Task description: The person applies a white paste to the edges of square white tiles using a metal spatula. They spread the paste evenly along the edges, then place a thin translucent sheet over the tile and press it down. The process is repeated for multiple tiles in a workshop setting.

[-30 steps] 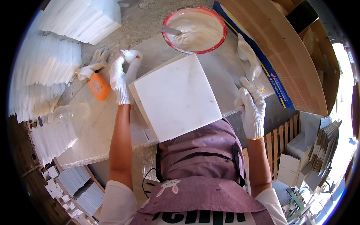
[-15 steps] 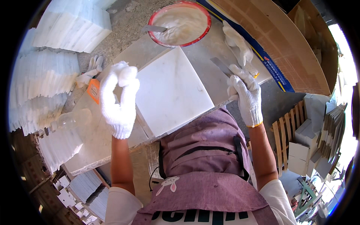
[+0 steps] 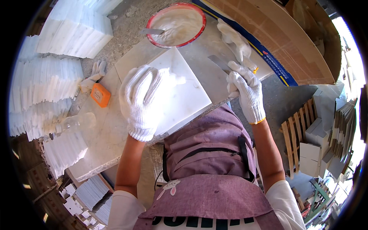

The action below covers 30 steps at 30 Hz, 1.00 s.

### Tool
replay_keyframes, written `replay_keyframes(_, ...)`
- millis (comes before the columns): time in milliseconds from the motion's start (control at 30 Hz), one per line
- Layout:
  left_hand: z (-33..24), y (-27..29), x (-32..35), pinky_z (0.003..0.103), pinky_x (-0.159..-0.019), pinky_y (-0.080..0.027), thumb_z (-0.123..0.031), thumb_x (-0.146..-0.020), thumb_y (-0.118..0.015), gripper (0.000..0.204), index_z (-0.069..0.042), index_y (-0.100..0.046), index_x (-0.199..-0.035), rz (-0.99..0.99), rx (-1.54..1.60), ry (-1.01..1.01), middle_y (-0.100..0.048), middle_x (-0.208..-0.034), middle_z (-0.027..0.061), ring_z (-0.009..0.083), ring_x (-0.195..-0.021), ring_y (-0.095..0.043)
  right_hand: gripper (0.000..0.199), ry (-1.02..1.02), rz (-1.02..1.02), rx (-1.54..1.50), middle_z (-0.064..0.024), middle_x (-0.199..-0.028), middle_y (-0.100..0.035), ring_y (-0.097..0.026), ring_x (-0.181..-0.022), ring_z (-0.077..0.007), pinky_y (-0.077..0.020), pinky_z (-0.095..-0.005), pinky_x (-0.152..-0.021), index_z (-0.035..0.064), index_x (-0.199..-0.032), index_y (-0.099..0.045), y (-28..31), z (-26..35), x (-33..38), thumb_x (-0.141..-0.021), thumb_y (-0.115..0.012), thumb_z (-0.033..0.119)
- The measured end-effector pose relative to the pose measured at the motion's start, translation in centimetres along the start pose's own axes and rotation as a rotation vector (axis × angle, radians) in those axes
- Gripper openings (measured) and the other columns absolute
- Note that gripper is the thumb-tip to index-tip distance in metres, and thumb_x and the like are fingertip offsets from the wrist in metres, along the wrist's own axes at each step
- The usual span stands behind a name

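A square white marble tile (image 3: 188, 96) lies on the worktable, its near edge close to the table's front edge. Over its left part is my left hand (image 3: 141, 99), in a white knit glove, back upward and fingers curled. A bright white shape (image 3: 175, 78) shows at its fingertips, too washed out to name. Right of the tile, my right hand (image 3: 247, 92), also gloved, is closed on a putty knife, its flat metal blade (image 3: 217, 61) pointing left and away. The knife's handle is hidden in the glove.
At the back, a red-rimmed basin (image 3: 176, 25) holds white paste and a metal blade (image 3: 153, 31). Spare white gloves (image 3: 235, 38) lie beside a large cardboard box (image 3: 276, 34). An orange container (image 3: 101, 95), a clear bottle (image 3: 78, 122) and stacked tiles (image 3: 50, 80) are left.
My left hand has moved right, from beside the tile to over it, turning its back upward. The orange container is now uncovered. My right hand keeps its grip on the putty knife.
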State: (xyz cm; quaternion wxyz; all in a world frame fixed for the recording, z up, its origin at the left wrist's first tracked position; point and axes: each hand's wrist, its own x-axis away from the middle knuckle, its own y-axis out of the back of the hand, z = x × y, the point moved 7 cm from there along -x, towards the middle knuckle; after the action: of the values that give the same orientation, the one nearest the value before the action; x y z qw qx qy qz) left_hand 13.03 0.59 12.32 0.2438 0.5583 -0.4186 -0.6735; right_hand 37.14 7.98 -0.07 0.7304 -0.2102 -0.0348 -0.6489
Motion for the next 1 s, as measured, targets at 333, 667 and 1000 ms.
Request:
replay_keyframes(333, -0.64, 0.05, -0.36, 0.046, -0.101, -0.047, -0.008, -0.08, -0.072, 0.038, -0.012, -0.072, -0.117, -0.017, -0.061, -0.073, -0.066, -0.117, 0.0068, 0.0291, -0.115, -0.061, 0.037, 0.007, 0.026, -0.023, -0.0033, -0.087, -0.063, -0.059, -0.069, -0.0096, -0.0489, -0.0208, -0.058, -0.0025, -0.131, -0.06, -0.04, -0.04, 0.03, -0.099, -0.063, 0.015)
replay_keyframes(667, -0.38, -0.01, -0.22, 0.048, -0.098, -0.049, -0.009, -0.079, -0.073, 0.036, -0.011, -0.073, -0.115, -0.052, -0.006, -0.078, -0.066, -0.113, 0.0068, 0.0295, -0.11, -0.062, 0.037, 0.001, 0.028, -0.02, -0.0038, -0.089, -0.063, -0.06, -0.07, -0.0099, -0.0496, -0.0207, -0.059, -0.002, -0.131, -0.06, -0.08, 0.1, 0.07, -0.099, -0.064, 0.015)
replay_keyframes(1000, -0.97, 0.17, -0.49, 0.049, -0.097, -0.05, -0.008, -0.076, -0.074, 0.037, -0.011, -0.072, -0.114, -0.066, -0.012, -0.141, -0.065, -0.113, 0.0065, 0.0302, -0.108, -0.062, 0.036, -0.028, 0.007, -0.036, -0.0035, -0.088, -0.063, -0.059, -0.069, -0.0096, -0.0491, -0.0206, -0.059, -0.0015, -0.132, -0.06, -0.34, 0.3, 0.32, -0.099, -0.063, 0.014)
